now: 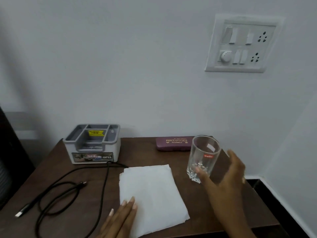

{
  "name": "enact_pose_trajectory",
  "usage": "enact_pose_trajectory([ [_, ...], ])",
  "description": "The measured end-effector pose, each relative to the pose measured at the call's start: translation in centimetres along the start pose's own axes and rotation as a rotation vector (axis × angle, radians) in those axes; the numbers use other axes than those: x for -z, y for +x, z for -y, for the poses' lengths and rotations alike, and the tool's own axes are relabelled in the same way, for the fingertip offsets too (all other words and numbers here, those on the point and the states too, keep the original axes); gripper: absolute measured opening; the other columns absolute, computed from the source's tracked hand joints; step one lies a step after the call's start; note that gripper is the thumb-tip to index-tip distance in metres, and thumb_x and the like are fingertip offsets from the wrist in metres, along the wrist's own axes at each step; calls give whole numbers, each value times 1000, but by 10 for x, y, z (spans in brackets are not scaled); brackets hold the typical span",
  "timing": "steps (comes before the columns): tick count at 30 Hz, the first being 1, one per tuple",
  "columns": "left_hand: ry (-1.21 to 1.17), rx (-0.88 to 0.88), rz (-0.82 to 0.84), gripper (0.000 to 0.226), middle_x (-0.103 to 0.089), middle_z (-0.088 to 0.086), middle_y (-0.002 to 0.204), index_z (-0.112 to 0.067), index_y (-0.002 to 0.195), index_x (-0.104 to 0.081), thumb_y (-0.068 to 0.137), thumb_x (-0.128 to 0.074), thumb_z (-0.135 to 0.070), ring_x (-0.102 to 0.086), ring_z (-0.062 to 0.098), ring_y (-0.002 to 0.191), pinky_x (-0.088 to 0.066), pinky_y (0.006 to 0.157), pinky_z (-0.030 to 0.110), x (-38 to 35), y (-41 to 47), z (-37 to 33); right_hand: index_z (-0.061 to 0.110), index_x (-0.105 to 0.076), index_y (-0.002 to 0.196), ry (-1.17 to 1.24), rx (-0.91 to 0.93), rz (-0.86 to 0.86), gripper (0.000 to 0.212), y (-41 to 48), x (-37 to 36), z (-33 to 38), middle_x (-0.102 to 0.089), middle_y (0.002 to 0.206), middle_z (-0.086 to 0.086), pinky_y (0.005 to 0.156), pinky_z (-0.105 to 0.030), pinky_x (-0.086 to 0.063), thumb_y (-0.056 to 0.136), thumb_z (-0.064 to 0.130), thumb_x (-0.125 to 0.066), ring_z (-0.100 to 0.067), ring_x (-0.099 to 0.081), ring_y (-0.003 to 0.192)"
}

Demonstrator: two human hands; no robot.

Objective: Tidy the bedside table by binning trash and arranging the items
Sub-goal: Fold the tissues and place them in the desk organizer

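Observation:
A clear drinking glass (204, 152) is tilted at the right of the dark wooden bedside table (72, 176), and my right hand (224, 179) grips it around its lower side. A flat stack of white tissue paper (151, 193) lies in the middle of the table. My left hand (120, 220) rests flat on the tissue's near left corner with straight fingers. A maroon spectacle case (173, 143) lies at the back, behind the glass. A black charging cable (68, 191) sprawls loosely across the left half.
A grey desk organiser (94, 143) with several empty compartments stands at the back left against the wall. A switchboard with sockets (240, 43) is on the wall above the right side. The table's right edge drops off to a dark floor (274, 194).

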State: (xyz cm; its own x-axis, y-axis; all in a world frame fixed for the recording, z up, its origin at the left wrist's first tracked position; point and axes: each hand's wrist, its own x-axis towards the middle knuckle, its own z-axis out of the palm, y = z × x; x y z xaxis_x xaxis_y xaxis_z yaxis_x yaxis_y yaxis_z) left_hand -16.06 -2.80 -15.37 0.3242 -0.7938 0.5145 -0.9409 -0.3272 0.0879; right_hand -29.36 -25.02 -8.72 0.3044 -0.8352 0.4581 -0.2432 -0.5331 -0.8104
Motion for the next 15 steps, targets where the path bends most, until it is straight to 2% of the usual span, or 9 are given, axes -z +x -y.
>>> enact_pose_trajectory([
  [2, -41, -4, 27, 44, -43, -17, 143, -31, 135, -31, 98, -15, -49, -6, -6, 142, -11, 110, 12, 5, 2, 9, 23, -41, 132, -16, 234, -6, 68, -29, -5, 5, -46, 133, 5, 108, -23, -28, 74, 49, -65, -4, -37, 128],
  [3, -74, -9, 49, 49, -26, -21, 151, -33, 140, -24, 96, -18, -53, -6, -5, 142, -11, 110, 11, 6, 3, 13, 26, -45, 129, -68, 345, 83, 56, -41, -11, 4, -49, 132, 9, 109, -17, -24, 79, 51, -55, 1, -35, 130],
  [4, -116, 6, 60, 53, -17, -22, 153, -33, 142, -21, 95, -19, -57, -6, -5, 142, -9, 110, 8, 6, 4, 16, 28, -47, 128, -160, 438, 195, 48, -53, -17, 0, -50, 134, 12, 111, -17, -19, 87, 53, -44, 1, -32, 133],
  [6, -189, 68, 96, 53, -26, -19, 149, -30, 139, -33, 95, -17, -56, -8, -8, 140, -3, 109, 6, 7, 9, 18, 32, -48, 125, -383, 551, 384, 46, -69, -30, -13, -51, 137, 14, 112, -28, -13, 94, 55, -23, -3, -21, 140],
  [8, -231, 122, 153, 54, -44, -10, 136, -21, 127, -44, 96, -14, -53, -23, -4, 137, 1, 107, 5, 6, 12, 16, 32, -49, 122, -518, 556, 457, 50, -78, -39, -23, -51, 138, 12, 111, -40, -10, 94, 54, -15, -1, -7, 143],
  [9, -232, 142, 165, 54, -53, -6, 131, -19, 124, -45, 96, -13, -52, -34, 2, 130, 1, 107, 6, 6, 12, 14, 31, -49, 121, -543, 556, 446, 51, -82, -42, -25, -44, 142, 12, 112, -43, -9, 94, 55, -14, 0, -2, 143],
  [11, -190, 174, 228, 53, -66, -1, 121, -19, 121, -46, 97, -12, -52, -43, 9, 120, -3, 108, 8, 7, 12, 12, 30, -49, 121, -562, 568, 398, 53, -88, -44, -28, -20, 152, 14, 114, -44, -5, 92, 56, -13, 1, 2, 143],
  [13, -153, 219, 308, 58, -68, -1, 118, -18, 119, -50, 97, -9, -52, -47, 9, 117, -7, 110, 11, 7, 17, 13, 30, -50, 120, -560, 578, 358, 53, -93, -45, -27, -1, 156, 19, 114, -45, -4, 91, 58, -14, 1, 2, 143],
  [15, -96, 245, 330, 81, -59, -1, 130, -11, 123, -56, 92, 0, -61, -50, 8, 124, -1, 111, 10, 9, 25, 13, 32, -51, 118, -557, 570, 338, 52, -97, -46, -24, 2, 155, 22, 114, -48, -5, 90, 59, -16, 2, 1, 142],
])
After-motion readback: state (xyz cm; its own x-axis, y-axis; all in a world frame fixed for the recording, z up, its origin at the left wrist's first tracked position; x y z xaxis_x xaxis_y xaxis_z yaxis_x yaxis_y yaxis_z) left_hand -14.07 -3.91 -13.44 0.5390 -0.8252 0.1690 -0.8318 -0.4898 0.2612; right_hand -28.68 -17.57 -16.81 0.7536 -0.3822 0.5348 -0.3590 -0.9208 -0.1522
